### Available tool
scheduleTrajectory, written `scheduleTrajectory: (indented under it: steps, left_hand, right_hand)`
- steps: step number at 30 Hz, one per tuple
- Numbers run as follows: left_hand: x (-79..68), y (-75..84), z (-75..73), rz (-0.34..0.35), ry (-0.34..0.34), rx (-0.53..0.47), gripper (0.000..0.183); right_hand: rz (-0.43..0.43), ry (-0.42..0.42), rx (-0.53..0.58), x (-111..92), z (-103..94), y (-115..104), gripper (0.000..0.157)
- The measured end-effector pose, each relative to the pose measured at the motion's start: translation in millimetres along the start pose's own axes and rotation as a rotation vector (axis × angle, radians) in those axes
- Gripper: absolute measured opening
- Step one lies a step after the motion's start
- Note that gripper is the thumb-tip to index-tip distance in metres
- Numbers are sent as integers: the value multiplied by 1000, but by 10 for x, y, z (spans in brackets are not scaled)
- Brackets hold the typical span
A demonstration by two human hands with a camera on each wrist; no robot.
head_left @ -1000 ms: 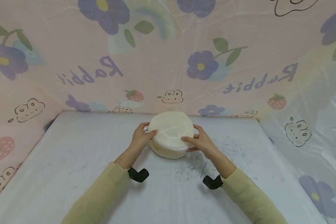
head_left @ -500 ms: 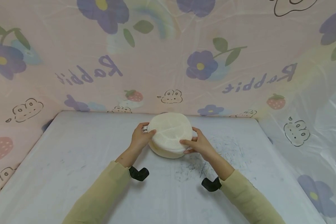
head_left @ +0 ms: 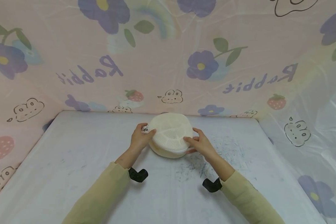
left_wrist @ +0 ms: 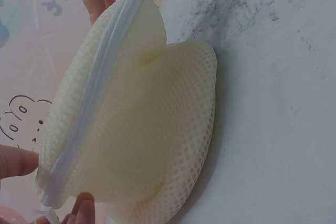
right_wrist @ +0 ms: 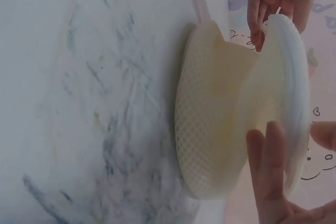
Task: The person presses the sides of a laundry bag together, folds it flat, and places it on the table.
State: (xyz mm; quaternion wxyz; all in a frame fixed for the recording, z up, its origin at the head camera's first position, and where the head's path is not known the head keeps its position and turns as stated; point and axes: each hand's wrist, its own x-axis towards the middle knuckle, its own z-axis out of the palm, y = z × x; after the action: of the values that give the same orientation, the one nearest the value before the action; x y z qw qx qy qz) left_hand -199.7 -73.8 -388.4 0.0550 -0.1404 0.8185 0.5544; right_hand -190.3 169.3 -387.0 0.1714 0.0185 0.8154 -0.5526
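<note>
A round cream mesh laundry bag (head_left: pixel 170 132) with a white zipper (left_wrist: pixel 97 85) around its upper rim stands on the table. Its upper part is tilted, and the soft lower side is folded inward, as both wrist views show. At its left edge my left hand (head_left: pixel 140 138) pinches the rim, thumb on top and fingers behind, beside a small white tag (head_left: pixel 145 128). My right hand (head_left: pixel 203 143) holds the right edge; its thumb lies on the mesh top. In the right wrist view, fingers (right_wrist: pixel 270 153) of that hand lie against the bag's side below the zipper.
The white-covered table (head_left: pixel 81 174) has dark smudges (head_left: pixel 201 165) right of the bag. A printed curtain (head_left: pixel 156 56) rises behind and along both sides, close behind the bag. Black angled pieces (head_left: pixel 138 175) stick out at both sleeve cuffs.
My right thumb has shifted slightly on the bag's top, and the right hand sits a touch lower than a second ago. The bag and left hand have barely moved.
</note>
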Motion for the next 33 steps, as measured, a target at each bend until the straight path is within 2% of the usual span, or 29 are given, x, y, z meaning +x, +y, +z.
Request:
scheduleTrajectory:
  steps: [5, 8, 11, 15, 18, 22, 25, 28, 33]
  left_hand:
    - [-46, -28, -23, 29, 30, 20, 63]
    - [-79, -45, -40, 85, 50, 42, 63]
    - [-119, -64, -53, 168, 72, 82, 63]
    - [-157, -103, -57, 322, 113, 198, 66]
    - [-171, -147, -56, 427, 148, 313, 70]
    - [-168, -201, -58, 515, 152, 466, 77]
    - [-156, -229, -55, 571, 137, 579, 83]
    - [-145, -233, -35, 616, 116, 657, 86]
    - [-140, -200, 21, 630, 63, 726, 91]
  right_hand:
    - [3, 69, -37, 23, -30, 26, 74]
    - [-20, 117, -39, 48, -43, 44, 70]
    - [-53, 170, -66, 73, -53, 71, 68]
    - [-133, 232, -132, 105, -56, 125, 66]
    - [-230, 286, -210, 127, -52, 166, 63]
    - [-361, 351, -341, 150, -60, 213, 61]
    - [-415, 332, -454, 166, -78, 240, 65]
    - [-429, 262, -547, 172, -86, 240, 70]
    - [-465, 191, -659, 174, -61, 212, 71]
